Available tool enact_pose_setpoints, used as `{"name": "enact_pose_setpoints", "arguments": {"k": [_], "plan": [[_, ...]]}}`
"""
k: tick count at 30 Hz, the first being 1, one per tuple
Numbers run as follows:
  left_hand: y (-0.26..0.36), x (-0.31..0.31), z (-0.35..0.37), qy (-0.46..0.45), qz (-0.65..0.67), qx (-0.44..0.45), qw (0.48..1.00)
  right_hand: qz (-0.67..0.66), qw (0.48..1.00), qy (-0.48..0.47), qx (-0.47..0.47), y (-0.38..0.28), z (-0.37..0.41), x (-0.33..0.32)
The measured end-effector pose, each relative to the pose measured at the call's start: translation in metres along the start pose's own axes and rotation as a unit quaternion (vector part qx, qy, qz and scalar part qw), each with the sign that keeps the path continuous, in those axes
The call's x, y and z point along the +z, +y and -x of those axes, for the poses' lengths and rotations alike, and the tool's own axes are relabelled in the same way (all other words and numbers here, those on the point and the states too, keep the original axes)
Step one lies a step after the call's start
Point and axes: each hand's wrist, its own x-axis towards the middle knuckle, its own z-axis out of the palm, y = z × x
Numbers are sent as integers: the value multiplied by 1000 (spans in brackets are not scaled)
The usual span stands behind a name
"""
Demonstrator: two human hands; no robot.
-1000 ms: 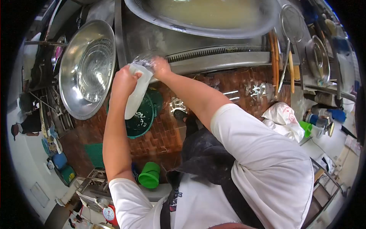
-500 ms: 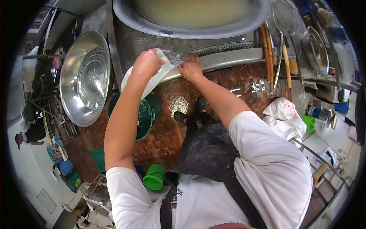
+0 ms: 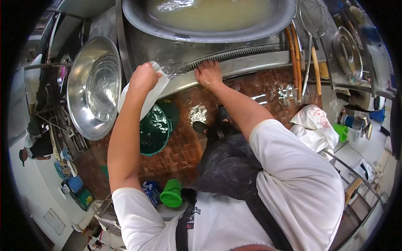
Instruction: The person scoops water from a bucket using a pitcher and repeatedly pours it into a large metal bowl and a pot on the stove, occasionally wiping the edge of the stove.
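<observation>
My left hand (image 3: 144, 77) is closed on the rim of a white plastic container (image 3: 153, 94), held tilted at the counter's left front; my forearm hides part of it, and I cannot make out its exact kind. My right hand (image 3: 208, 74) lies on the front edge of the wet metal counter (image 3: 251, 62), fingers against the slotted drain strip (image 3: 240, 53) and holding nothing. Beyond both hands stands a wide metal basin (image 3: 217, 37) of cloudy yellowish liquid. A dark green tub (image 3: 154, 136) with water in it sits on the floor below my left hand.
To the left a large shiny metal bowl (image 3: 94, 88) leans on its side. A wire strainer (image 3: 312, 19) and several wooden-handled tools stand at the right. White sacks (image 3: 314, 125) and a green bucket (image 3: 171, 193) are near my body. The brick floor (image 3: 184, 154) is wet.
My left hand has moved left and slightly down with the white container, away from my right hand. The splash beside it has lessened. My right hand stays at the counter edge.
</observation>
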Motion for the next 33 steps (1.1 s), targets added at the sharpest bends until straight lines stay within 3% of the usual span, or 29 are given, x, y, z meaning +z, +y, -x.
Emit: {"name": "enact_pose_setpoints", "arguments": {"k": [8, 11, 22, 25, 33], "plan": [[-5, 13, -14, -52, -57, -23, 997, -9, 1000, -2, 14, 2, -1, 8], [1, 33, -31, -49, -53, 11, 997, -22, 999, -24, 24, 1, -1, 7], [89, 26, -44, -35, -39, 80, 995, -1, 999, -26, 26, -1, 0, 2], [89, 20, -46, -18, -20, 85, 996, 2, 1000, 21, 11, 1, 1, 6], [56, 6, -36, 20, -3, 77, 997, 2, 1000, -8, 27, -2, -2, 10]]}}
